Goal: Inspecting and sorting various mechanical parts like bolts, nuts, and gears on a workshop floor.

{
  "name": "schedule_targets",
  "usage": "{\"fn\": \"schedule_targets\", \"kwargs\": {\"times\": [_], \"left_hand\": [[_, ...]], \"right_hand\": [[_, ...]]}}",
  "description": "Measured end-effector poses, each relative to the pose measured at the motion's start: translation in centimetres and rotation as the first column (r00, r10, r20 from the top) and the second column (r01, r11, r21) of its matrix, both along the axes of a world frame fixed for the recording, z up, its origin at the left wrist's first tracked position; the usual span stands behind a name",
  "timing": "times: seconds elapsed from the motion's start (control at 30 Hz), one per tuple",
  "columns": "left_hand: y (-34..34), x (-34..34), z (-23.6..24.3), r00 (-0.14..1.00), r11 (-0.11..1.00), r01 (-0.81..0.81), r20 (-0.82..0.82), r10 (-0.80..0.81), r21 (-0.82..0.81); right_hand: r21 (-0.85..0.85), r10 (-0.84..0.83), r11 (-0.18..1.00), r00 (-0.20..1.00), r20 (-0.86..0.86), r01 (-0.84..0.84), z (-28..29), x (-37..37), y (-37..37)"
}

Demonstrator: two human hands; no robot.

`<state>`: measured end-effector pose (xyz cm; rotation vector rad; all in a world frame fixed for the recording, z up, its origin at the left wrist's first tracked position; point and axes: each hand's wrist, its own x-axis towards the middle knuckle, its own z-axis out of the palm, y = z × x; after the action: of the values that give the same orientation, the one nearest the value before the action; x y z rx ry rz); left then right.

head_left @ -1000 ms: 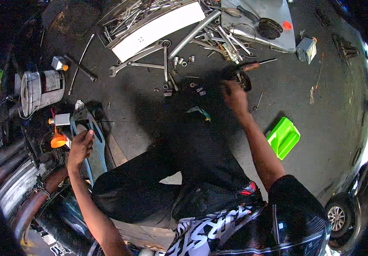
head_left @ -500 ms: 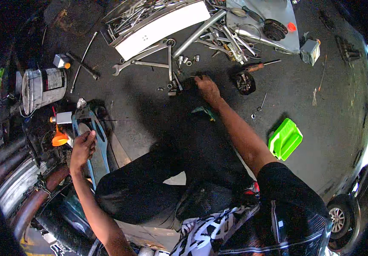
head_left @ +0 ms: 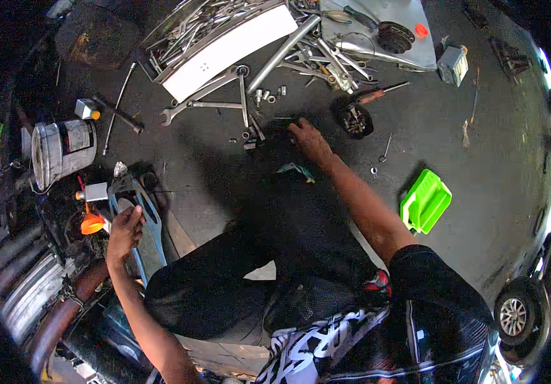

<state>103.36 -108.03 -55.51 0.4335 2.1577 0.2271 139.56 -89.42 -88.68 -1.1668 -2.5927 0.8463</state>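
Note:
My left hand is closed on a long pale blue metal frame at lower left. My right hand reaches down to the shadowed floor, fingers curled at the tips; whatever they hold is too dark to make out. Just left of it lie small sockets and combination wrenches. A dark bowl of small parts sits to its right, with an orange-handled screwdriver behind. A crumpled cloth lies below my right hand.
A long toolbox full of wrenches and a metal sheet with tools lie ahead. A bucket and orange funnel stand left. A green tray lies right, a car wheel at lower right.
My right hand moved left from beside the dark bowl toward the sockets, mostly in the first half second. My left hand keeps its grip on the blue frame.

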Motion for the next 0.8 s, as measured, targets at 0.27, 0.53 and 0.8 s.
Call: {"fn": "schedule_targets", "kwargs": {"times": [0.27,0.53,0.8], "left_hand": [[-0.6,-0.4,0.0,1.000,1.000,0.022,-0.001,-0.022,-0.004],[-1.1,-1.2,-1.1,0.999,0.995,0.043,-0.002,-0.043,0.090],[-1.3,-1.5,-1.5,1.000,0.997,0.009,-0.009,-0.009,0.076]], "right_hand": [[-0.103,0.043,0.994,0.997,0.056,-0.037,0.7,-1.2,0.2],[0.058,0.009,0.998,0.993,0.117,-0.016,0.3,-0.2,-0.7],[-0.267,-0.424,0.899,0.848,-0.318,0.349,6.7,4.4,-0.4]]}}
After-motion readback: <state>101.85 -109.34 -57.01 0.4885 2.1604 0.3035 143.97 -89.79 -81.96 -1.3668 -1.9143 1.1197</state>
